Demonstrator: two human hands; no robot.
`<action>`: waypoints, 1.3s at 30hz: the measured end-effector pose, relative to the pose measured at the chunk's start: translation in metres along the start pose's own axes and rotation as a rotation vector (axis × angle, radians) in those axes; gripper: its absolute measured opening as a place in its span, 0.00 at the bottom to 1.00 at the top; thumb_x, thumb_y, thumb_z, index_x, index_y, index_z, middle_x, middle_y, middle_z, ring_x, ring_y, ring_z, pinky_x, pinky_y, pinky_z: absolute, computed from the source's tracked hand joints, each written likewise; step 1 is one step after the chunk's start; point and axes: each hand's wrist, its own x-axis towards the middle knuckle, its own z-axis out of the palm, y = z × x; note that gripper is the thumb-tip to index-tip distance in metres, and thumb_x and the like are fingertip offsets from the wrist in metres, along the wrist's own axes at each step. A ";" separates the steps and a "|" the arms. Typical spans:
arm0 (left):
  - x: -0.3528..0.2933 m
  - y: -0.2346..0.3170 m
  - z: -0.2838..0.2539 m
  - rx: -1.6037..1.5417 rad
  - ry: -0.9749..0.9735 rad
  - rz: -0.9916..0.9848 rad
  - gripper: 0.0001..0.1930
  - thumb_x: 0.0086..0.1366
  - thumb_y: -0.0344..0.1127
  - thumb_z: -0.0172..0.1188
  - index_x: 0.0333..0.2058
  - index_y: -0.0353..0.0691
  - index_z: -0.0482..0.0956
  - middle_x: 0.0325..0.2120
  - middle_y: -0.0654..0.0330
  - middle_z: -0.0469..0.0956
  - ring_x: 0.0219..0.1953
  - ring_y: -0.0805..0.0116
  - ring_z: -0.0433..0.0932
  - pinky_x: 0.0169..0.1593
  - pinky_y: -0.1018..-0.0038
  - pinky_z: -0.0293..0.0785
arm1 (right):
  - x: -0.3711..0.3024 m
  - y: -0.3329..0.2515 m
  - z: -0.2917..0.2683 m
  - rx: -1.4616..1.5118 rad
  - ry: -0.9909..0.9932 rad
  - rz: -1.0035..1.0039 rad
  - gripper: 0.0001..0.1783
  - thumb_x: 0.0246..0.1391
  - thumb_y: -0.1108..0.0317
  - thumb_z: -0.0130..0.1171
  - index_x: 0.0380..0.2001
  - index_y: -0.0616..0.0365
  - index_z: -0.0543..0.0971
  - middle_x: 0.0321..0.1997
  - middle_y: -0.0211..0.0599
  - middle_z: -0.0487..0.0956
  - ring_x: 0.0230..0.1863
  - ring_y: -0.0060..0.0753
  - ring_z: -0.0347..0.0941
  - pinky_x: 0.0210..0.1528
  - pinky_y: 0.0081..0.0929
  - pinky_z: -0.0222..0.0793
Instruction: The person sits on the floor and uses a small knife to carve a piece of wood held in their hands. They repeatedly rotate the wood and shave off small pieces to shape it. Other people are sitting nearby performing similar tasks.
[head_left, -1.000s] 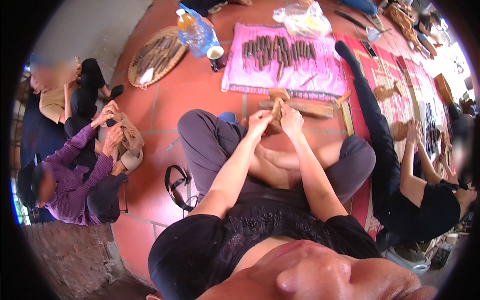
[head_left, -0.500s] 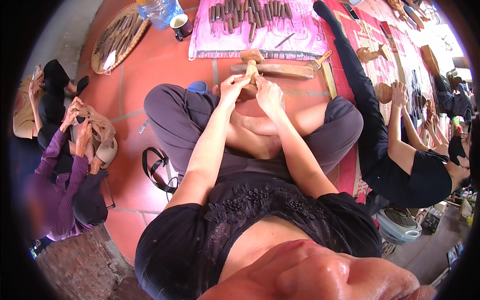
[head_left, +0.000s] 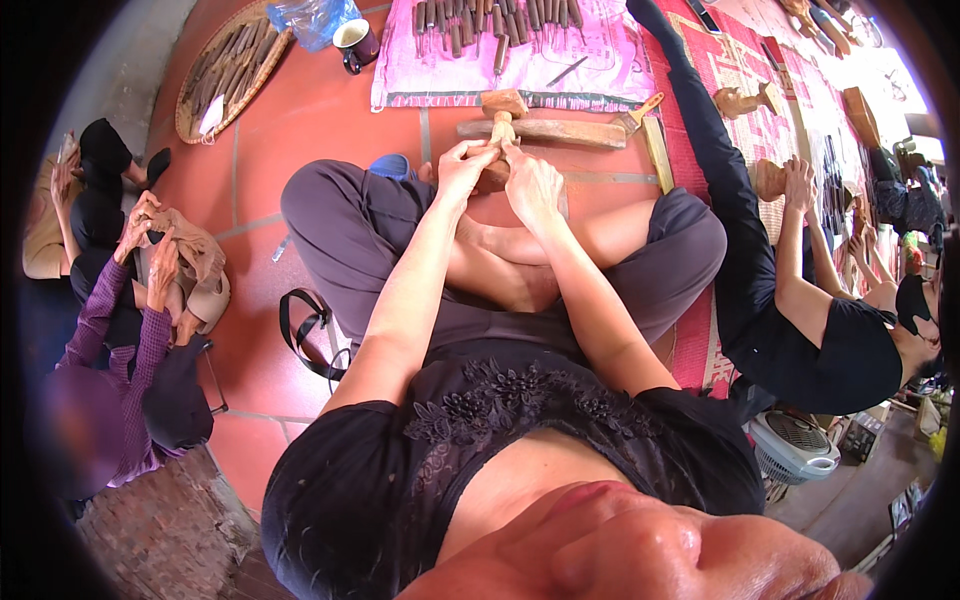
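Over red tiles, left hand and right hand grip a wooden carving.

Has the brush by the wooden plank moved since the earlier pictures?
No. Against the pink sheet, the brush keeps its place at the plank's right end; only the view has shifted.

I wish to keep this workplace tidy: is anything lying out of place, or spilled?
A thin dark piece lies aslant on the pink sheet, apart from the grouped brown-handled tools, so it looks stray. I see no spill.
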 end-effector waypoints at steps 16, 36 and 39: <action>-0.003 0.017 0.009 -0.062 0.041 0.004 0.12 0.60 0.34 0.68 0.43 0.44 0.86 0.32 0.64 0.83 0.31 0.77 0.79 0.27 0.74 0.74 | 0.042 0.009 0.009 -0.011 0.041 0.011 0.21 0.60 0.70 0.46 0.53 0.48 0.81 0.33 0.51 0.83 0.35 0.59 0.81 0.37 0.56 0.75; -0.001 0.001 0.006 -0.009 0.047 0.009 0.18 0.59 0.44 0.69 0.48 0.50 0.84 0.38 0.62 0.83 0.34 0.70 0.81 0.28 0.69 0.77 | 0.018 -0.002 -0.005 0.036 -0.047 -0.052 0.20 0.60 0.68 0.48 0.52 0.49 0.82 0.30 0.53 0.83 0.35 0.58 0.82 0.38 0.55 0.75; 0.006 -0.009 0.004 0.020 0.013 0.066 0.19 0.61 0.47 0.68 0.49 0.52 0.83 0.41 0.62 0.83 0.37 0.67 0.82 0.29 0.68 0.78 | 0.025 -0.003 -0.002 0.000 0.005 -0.069 0.18 0.60 0.68 0.48 0.49 0.49 0.83 0.29 0.52 0.83 0.34 0.58 0.82 0.37 0.54 0.75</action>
